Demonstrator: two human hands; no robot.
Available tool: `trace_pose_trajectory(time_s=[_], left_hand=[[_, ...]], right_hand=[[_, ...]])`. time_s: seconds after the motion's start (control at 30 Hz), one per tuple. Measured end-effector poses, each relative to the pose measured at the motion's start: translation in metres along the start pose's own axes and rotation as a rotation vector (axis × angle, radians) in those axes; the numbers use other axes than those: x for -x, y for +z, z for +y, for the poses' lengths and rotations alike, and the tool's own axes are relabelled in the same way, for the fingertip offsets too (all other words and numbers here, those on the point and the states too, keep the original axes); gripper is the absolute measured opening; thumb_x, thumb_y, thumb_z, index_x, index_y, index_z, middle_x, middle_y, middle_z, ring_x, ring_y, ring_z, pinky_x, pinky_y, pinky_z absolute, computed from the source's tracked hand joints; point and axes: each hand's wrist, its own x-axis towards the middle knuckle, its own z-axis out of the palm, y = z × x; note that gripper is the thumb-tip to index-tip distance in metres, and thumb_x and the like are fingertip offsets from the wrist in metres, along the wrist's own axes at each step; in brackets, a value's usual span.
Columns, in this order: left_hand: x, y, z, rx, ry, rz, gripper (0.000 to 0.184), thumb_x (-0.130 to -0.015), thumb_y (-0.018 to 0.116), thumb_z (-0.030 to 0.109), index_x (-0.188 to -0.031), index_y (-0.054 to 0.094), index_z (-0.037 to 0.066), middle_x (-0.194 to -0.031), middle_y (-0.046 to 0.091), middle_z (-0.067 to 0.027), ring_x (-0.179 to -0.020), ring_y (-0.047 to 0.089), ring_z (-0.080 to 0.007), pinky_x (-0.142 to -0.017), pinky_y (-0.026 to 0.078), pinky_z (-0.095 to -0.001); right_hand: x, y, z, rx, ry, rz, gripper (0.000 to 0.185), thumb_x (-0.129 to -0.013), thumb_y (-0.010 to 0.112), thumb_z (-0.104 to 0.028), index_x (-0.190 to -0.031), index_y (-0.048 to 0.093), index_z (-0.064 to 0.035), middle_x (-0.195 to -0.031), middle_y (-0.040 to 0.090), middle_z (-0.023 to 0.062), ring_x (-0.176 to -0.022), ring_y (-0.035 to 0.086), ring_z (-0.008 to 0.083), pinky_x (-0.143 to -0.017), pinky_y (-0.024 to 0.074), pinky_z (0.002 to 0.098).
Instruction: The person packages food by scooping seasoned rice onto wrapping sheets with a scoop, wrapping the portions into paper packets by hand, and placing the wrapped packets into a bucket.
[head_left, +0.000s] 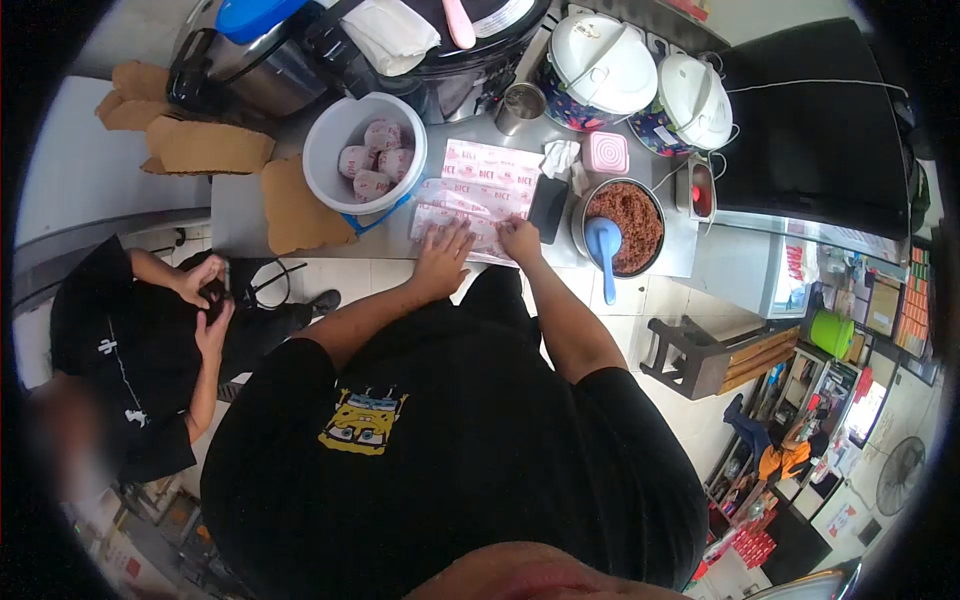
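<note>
Printed pink-and-white wrapping paper point(490, 165) lies in overlapping sheets at the front edge of the metal table. My left hand point(445, 258) rests flat on its lower part, fingers spread. At the paper's lower right edge, my right hand point(518, 242) is closed with the fingers curled on the sheet. A dark phone point(548, 210) lies just right of the paper. Beyond it stands a round pot of reddish-brown cooked rice point(638, 215), with a blue rice paddle point(603, 240) lying across it. Left of the paper, a white tub point(318, 165) holds several wrapped bundles point(383, 135) in the same print.
Cardboard pieces point(290, 205) lie left of the tub. Along the back are a black cooker point(470, 80), a metal cup point(520, 108), two white-lidded pots point(603, 65) and a pink box point(605, 152). Another person point(130, 330) in black stands at left. A wooden stool point(700, 355) stands right.
</note>
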Motion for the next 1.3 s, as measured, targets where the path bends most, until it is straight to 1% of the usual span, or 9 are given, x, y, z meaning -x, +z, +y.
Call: trace_pose_trajectory(time_s=[0.17, 0.23, 0.27, 0.4, 0.53, 0.7, 1.0, 1.07, 1.3], left_hand=[[-0.009, 0.023, -0.004, -0.083, -0.052, -0.126, 0.079, -0.089, 0.068, 0.044, -0.151, 0.043, 0.002, -0.157, 0.040, -0.0188, -0.146, 0.036, -0.0343, -0.114, 0.024, -0.0660], [-0.009, 0.021, -0.001, -0.102, -0.063, -0.144, 0.079, -0.089, 0.067, 0.045, -0.151, 0.043, 0.002, -0.156, 0.040, -0.0189, -0.146, 0.037, -0.0346, -0.113, 0.025, -0.0663], [-0.009, 0.019, 0.001, -0.124, -0.060, -0.168, 0.079, -0.090, 0.067, 0.045, -0.151, 0.043, 0.001, -0.156, 0.041, -0.0189, -0.145, 0.037, -0.0348, -0.112, 0.026, -0.0665], [-0.011, 0.024, 0.002, -0.148, -0.077, -0.156, 0.077, -0.090, 0.066, 0.045, -0.150, 0.043, 0.001, -0.156, 0.041, -0.0194, -0.144, 0.038, -0.0358, -0.111, 0.028, -0.0657], [-0.012, 0.019, 0.000, -0.103, -0.077, -0.156, 0.071, -0.091, 0.064, 0.039, -0.148, 0.045, 0.000, -0.153, 0.043, -0.0202, -0.140, 0.041, -0.0366, -0.109, 0.030, -0.0649], [-0.012, 0.025, -0.007, -0.092, -0.062, -0.127, 0.061, -0.091, 0.060, 0.027, -0.145, 0.049, 0.001, -0.148, 0.046, -0.0193, -0.136, 0.045, -0.0363, -0.109, 0.033, -0.0607], [-0.013, -0.016, -0.012, 0.098, 0.023, -0.324, 0.043, -0.089, 0.058, 0.018, -0.129, 0.060, 0.001, -0.138, 0.054, -0.0222, -0.132, 0.050, -0.0400, -0.104, 0.044, -0.0531], [-0.006, -0.014, -0.010, 0.024, 0.184, 0.147, 0.041, -0.088, 0.058, 0.016, -0.126, 0.060, 0.001, -0.130, 0.056, -0.0217, -0.133, 0.049, -0.0429, -0.105, 0.046, -0.0521], [0.012, 0.029, -0.045, 0.153, 0.034, 0.003, 0.039, -0.083, 0.060, 0.005, -0.122, 0.059, 0.000, -0.128, 0.055, -0.0209, -0.131, 0.050, -0.0447, -0.099, 0.051, -0.0533]], right_hand=[[0.001, -0.021, -0.051, 0.222, -0.027, -0.085, 0.040, -0.088, 0.072, -0.032, -0.119, 0.070, -0.0075, -0.103, 0.074, 0.0186, -0.101, 0.070, 0.0391, -0.085, 0.0565, 0.0478], [-0.011, -0.018, -0.065, 0.489, -0.492, 0.115, 0.053, -0.086, 0.074, -0.031, -0.134, 0.060, -0.0129, -0.129, 0.065, 0.0122, -0.123, 0.059, 0.0362, -0.095, 0.0521, 0.0494], [-0.025, -0.007, -0.065, 0.479, -0.480, 0.054, 0.062, -0.084, 0.077, -0.033, -0.140, 0.055, -0.0166, -0.144, 0.053, 0.0063, -0.135, 0.047, 0.0348, -0.103, 0.0451, 0.0543], [-0.052, -0.013, -0.108, 0.663, -0.286, -0.148, 0.064, -0.087, 0.075, -0.038, -0.143, 0.052, -0.0161, -0.140, 0.058, 0.0070, -0.129, 0.053, 0.0326, -0.104, 0.0398, 0.0632], [-0.074, -0.013, -0.107, 0.688, -0.277, -0.330, 0.050, -0.087, 0.073, -0.036, -0.130, 0.063, -0.0124, -0.122, 0.067, 0.0123, -0.113, 0.064, 0.0334, -0.099, 0.0463, 0.0576], [-0.051, -0.023, -0.083, 0.249, -0.746, -0.258, 0.012, -0.082, 0.070, -0.016, -0.089, 0.076, -0.0075, -0.090, 0.068, 0.0163, -0.089, 0.068, 0.0362, -0.079, 0.0560, 0.0444], [0.039, -0.021, -0.068, 0.399, -0.811, -0.084, 0.016, -0.078, 0.071, -0.015, -0.092, 0.077, -0.0105, -0.097, 0.071, 0.0086, -0.096, 0.067, 0.0320, -0.082, 0.0561, 0.0426], [0.045, -0.015, -0.064, 0.397, -0.761, -0.101, 0.017, -0.078, 0.072, -0.014, -0.093, 0.077, -0.0105, -0.100, 0.071, 0.0083, -0.099, 0.066, 0.0327, -0.085, 0.0555, 0.0428], [0.061, 0.002, -0.030, 0.198, -0.571, 0.148, 0.019, -0.078, 0.074, -0.008, -0.097, 0.075, -0.0081, -0.103, 0.071, 0.0102, -0.104, 0.066, 0.0345, -0.089, 0.0551, 0.0427]])
